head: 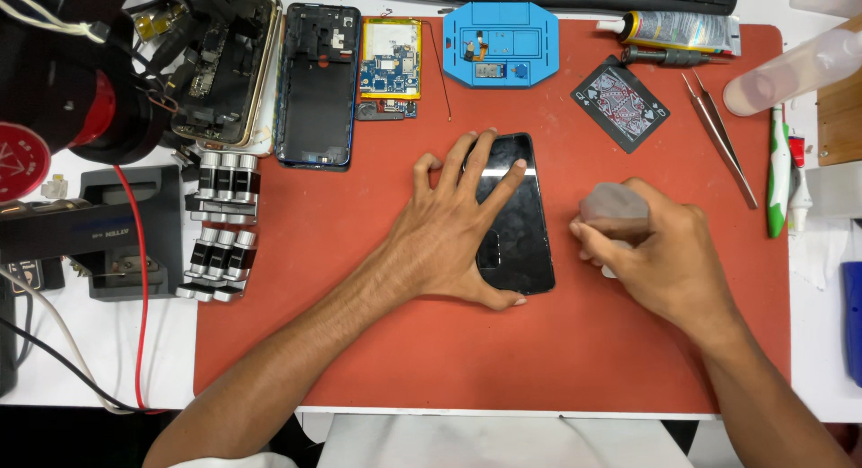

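Overhead, the head view shows a red rubber work mat [377, 360] covering most of the white bench. At twelve o'clock lies a blue octagonal plastic fixture tray [488, 44]; at one o'clock, a dark playing card [620, 104], a white glue tube with a pale printed label [678, 28] and steel tweezers [718, 136]. At eleven o'clock sit a stripped blue phone frame [318, 87] and a blue circuit board with a yellow-edged battery [390, 64].

At centre lies the glossy black phone back panel [516, 235]. The left hand [444, 239] presses it flat — fingers spread wide, thumb at its lower edge. Just beside the panel at three o'clock, the right hand [651, 253] pinches a grey wad of cloth [613, 208], fingers curled tight. Bare mat stretches toward six o'clock — open on both sides.
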